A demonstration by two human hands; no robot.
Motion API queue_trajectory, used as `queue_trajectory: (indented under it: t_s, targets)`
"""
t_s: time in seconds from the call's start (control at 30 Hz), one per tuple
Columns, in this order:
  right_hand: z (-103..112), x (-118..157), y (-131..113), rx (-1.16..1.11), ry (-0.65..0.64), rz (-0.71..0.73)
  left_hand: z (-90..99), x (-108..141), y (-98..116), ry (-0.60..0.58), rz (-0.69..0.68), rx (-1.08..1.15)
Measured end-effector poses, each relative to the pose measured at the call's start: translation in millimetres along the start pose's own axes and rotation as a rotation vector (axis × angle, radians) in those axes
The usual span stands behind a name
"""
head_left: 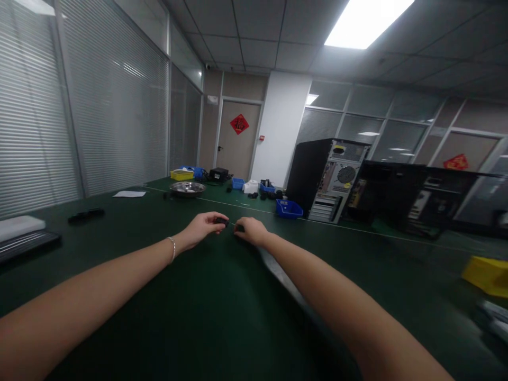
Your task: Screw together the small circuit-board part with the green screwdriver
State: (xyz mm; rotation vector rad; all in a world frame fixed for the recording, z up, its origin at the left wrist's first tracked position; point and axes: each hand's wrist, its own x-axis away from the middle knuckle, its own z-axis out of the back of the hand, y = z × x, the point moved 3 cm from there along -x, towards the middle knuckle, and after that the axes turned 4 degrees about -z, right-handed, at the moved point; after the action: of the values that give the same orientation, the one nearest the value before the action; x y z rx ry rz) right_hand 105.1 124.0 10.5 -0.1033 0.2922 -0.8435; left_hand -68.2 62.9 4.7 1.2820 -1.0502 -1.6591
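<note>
Over the green tabletop, my left hand pinches a small black piece between thumb and fingers; its exact kind is too small to make out. Just to its right is my right hand, its fingers curled together in a pinch. Something dark shows at those right fingertips, but I cannot make out what it is. A narrow gap separates the two hands. Under my right forearm lies a pale grey, blurred strip, mostly covered by the arm.
Beyond my hands stand a blue bin, a metal bowl, a yellow tray and several small black parts. A computer tower rises at the right. A yellow bin sits near right; a dark flat device lies left.
</note>
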Motion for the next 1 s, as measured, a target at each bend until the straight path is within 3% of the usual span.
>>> queue_trajectory:
  t_s: [0.23,0.37,0.67,1.0]
  targets:
    - [44,80,-13,-0.129,0.295,0.046,-44.5,12,19,-0.148,0.011,0.06]
    - [60,115,-27,-0.408,0.457,0.073,-65.4,22,25,-0.304,0.015,0.155]
    - [50,133,-43,-0.505,0.301,0.261,-74.6,34,28,-0.495,0.1,0.241]
    - [44,140,-44,-0.345,0.237,0.29,-80.0,38,25,-0.564,0.145,0.197]
